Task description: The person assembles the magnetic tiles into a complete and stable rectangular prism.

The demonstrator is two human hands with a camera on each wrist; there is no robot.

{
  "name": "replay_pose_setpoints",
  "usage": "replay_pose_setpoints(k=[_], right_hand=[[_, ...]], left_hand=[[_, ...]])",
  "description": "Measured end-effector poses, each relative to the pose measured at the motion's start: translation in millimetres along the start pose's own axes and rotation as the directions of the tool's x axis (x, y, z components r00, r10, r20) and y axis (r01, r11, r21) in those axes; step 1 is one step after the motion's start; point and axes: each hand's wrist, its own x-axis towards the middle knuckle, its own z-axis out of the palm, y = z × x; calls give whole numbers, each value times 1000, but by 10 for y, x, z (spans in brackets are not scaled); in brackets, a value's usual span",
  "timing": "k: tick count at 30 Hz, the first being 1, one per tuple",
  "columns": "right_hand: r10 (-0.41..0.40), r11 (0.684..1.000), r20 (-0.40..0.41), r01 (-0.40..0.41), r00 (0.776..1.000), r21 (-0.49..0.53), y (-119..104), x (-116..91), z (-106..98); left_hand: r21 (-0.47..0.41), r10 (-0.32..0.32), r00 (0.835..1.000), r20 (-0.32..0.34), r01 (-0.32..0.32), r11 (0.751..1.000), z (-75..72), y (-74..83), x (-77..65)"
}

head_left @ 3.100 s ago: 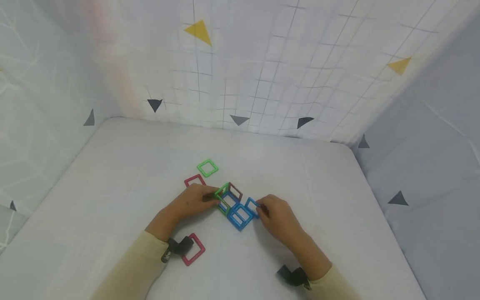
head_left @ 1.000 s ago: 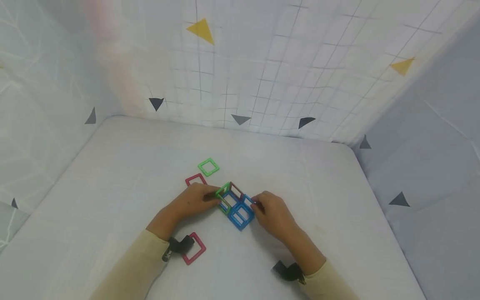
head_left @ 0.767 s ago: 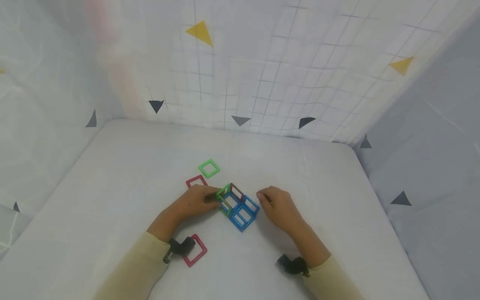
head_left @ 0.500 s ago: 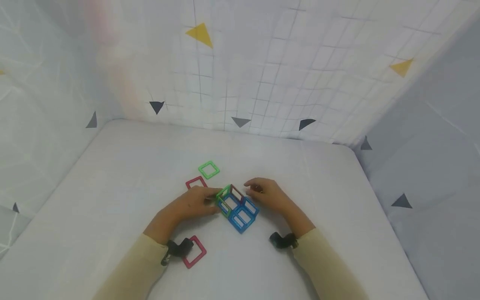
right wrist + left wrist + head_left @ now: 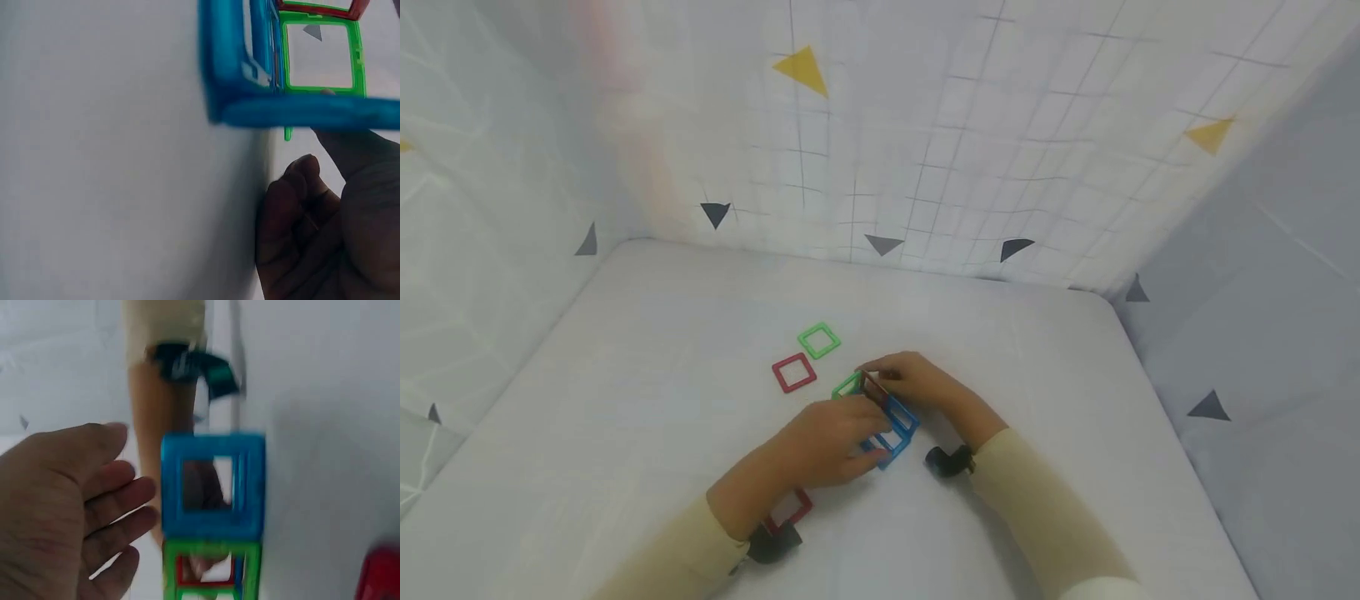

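Note:
Blue, green and dark red magnetic tiles, square open frames, are joined in a structure at the table's middle. Two blue tiles lie flat, with green, dark red and blue ones upright on them. The right hand (image 5: 913,381) holds the far side at the dark red tile (image 5: 872,388), its fingers curled around the corner; part of this contact is hidden. Over the near side hovers the left hand (image 5: 835,437), fingers apart and relaxed. In the left wrist view that hand (image 5: 69,506) is beside the blue tile (image 5: 212,526), with a gap between them.
A loose green tile (image 5: 802,340) and a loose red tile (image 5: 780,383) lie flat beyond the left hand. Another red tile (image 5: 805,507) is partly covered by the left forearm. White table cloth (image 5: 1037,375) surrounds them, with patterned sheets behind and beside.
A blue tile held by the right hand was joined upright to the structure and let go. The right hand then moved to the dark red tile. The left hand left the green tiles and moved nearer.

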Motion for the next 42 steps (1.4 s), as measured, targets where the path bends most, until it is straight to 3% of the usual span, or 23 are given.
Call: replay_pose_setpoints(k=[3,8,15,20,29,38,42], right_hand=[[-16,1000,-11,17,1000,12,-14,9,16],[14,1000,-46,-14,999,11,8,-6,36],[65,998,-112,-63,992,17,85,-121,32],[117,993,-178,-118,977,7,149,-241,33],[110,992,-292,-123,950,-28,119,-457,48],[98,993,-284,-111,954,-30,119,-442,102],[138,989,-283,-145,949,-7,145,-486,102]], left_hand=[[9,57,997,59,-57,998,62,64,44],[60,30,993,117,-37,998,111,91,60],[89,32,995,93,-40,995,66,90,5],[51,30,998,57,-33,998,53,61,-54],[-9,9,1000,11,-9,1000,115,-28,-151],[-66,-5,1000,-17,4,998,156,-94,-215],[-54,-30,999,-38,28,998,163,-105,-245]])
